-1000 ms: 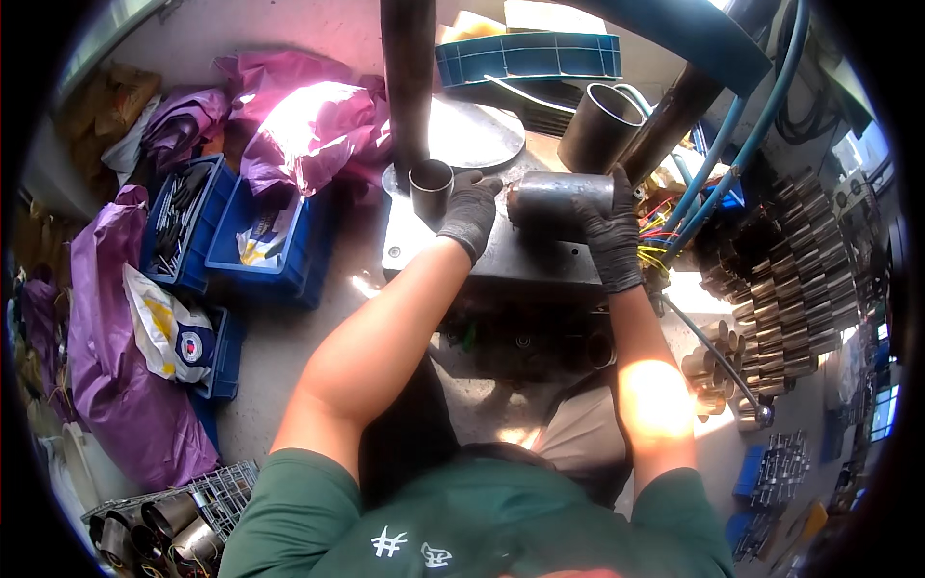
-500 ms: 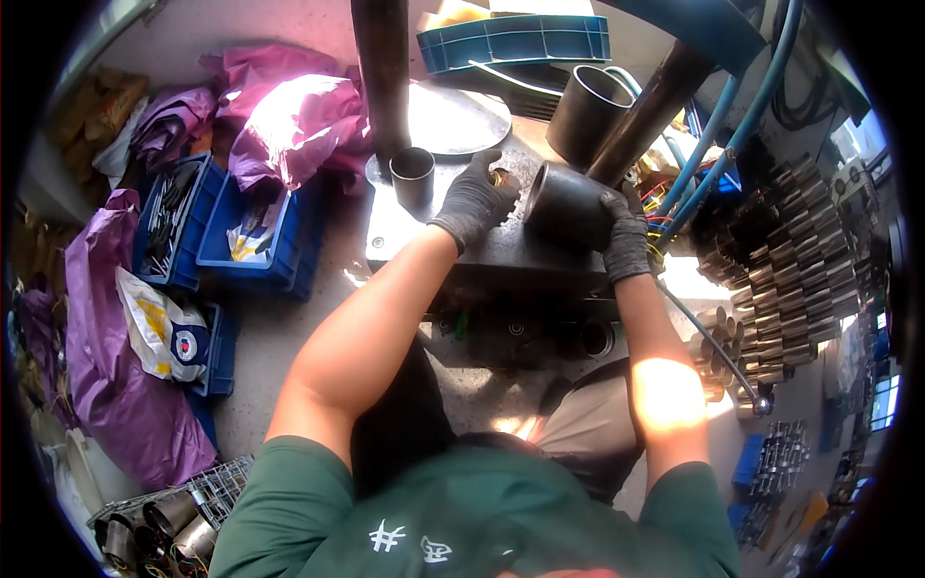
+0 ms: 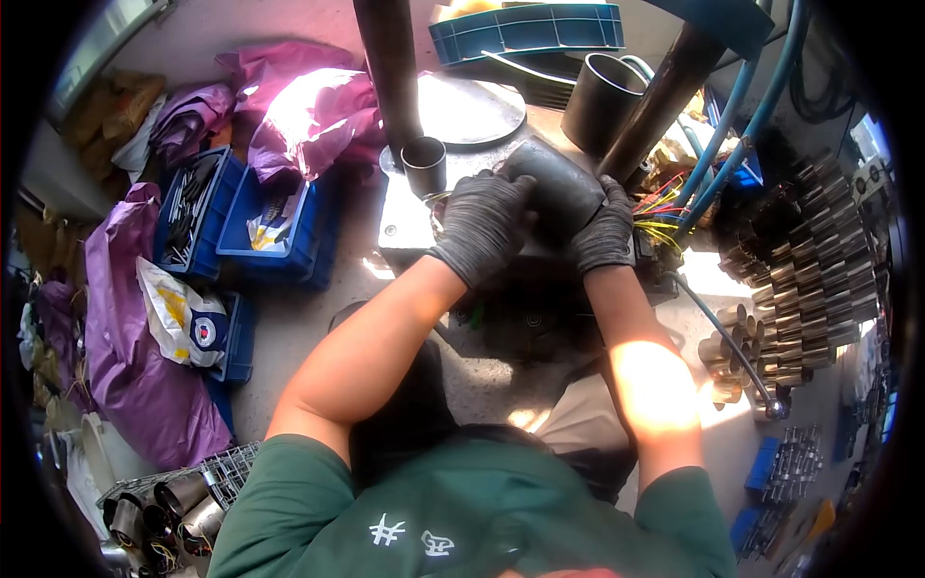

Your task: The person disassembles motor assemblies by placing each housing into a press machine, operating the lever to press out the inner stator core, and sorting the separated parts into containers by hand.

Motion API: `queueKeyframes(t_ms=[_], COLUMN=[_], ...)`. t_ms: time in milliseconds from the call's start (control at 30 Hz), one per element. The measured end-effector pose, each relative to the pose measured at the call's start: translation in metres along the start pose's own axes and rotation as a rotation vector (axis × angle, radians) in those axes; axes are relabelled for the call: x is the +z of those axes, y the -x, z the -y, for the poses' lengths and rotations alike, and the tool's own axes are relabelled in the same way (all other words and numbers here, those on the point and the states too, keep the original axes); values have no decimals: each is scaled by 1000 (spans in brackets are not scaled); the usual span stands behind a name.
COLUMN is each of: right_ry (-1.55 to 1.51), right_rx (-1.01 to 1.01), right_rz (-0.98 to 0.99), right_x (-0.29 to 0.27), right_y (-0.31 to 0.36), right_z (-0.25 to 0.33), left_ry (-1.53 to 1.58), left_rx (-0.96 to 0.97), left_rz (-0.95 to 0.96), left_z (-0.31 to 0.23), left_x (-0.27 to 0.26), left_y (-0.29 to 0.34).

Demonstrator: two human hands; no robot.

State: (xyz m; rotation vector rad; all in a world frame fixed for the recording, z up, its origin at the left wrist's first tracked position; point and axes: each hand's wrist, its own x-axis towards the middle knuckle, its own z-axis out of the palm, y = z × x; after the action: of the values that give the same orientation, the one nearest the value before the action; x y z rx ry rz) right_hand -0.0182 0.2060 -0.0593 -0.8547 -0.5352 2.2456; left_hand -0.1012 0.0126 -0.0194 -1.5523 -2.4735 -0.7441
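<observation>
A dark metal cylinder (image 3: 559, 188) lies tilted over the front of the press table (image 3: 405, 220). My right hand (image 3: 607, 231), in a grey knit glove, is closed round its right end. My left hand (image 3: 484, 223), gloved alike, is curled against the cylinder's left end, its fingertips by the rim. What sits inside that left hand is mostly hidden; thin yellowish wires (image 3: 437, 198) show beside its palm. Just left of it stands a small upright metal tube (image 3: 424, 166). A larger open cylinder (image 3: 602, 104) stands upright behind, at the right.
Two dark posts (image 3: 390, 77) (image 3: 665, 91) rise from the table, with a round plate (image 3: 472, 111) between them. Blue bins (image 3: 279, 241) and purple sheeting (image 3: 135, 337) lie left. Blue hoses (image 3: 747, 135), coloured wires (image 3: 665, 207) and stacked metal tubes (image 3: 809, 270) are at right.
The cylinder has swung so its left end points up and left, toward the table's middle. My left hand has come down and nearer, against that end; the right hand has shifted slightly left.
</observation>
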Motion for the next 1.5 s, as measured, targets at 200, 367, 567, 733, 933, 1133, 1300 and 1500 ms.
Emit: queueKeyframes(t_ms=[200, 367, 567, 733, 933, 1133, 1300, 1500], right_ry=[-7, 118, 349, 306, 706, 1147, 1649, 1834], right_rx=[210, 134, -14, -21, -705, -1007, -1101, -1279], right_rz=[80, -106, -275, -210, -223, 300, 374, 271], right_x=[-30, -72, -110, -119, -113, -84, -55, -45], right_y=[19, 19, 3, -8, -10, 13, 38, 25], right_z=[29, 75, 99, 112, 104, 102, 114, 124], left_ry=[305, 300, 255, 153, 418, 1079, 981, 976], left_rx=[245, 282, 219, 191, 271, -102, -280, -274], left_rz=[-389, -427, -451, -488, -657, -877, -870, -553], left_z=[-49, -54, -59, -64, -57, -21, 33, 65], left_x=[51, 78, 94, 99, 87, 63, 51, 35], left_y=[-21, -34, -46, -56, -65, -87, -98, -72])
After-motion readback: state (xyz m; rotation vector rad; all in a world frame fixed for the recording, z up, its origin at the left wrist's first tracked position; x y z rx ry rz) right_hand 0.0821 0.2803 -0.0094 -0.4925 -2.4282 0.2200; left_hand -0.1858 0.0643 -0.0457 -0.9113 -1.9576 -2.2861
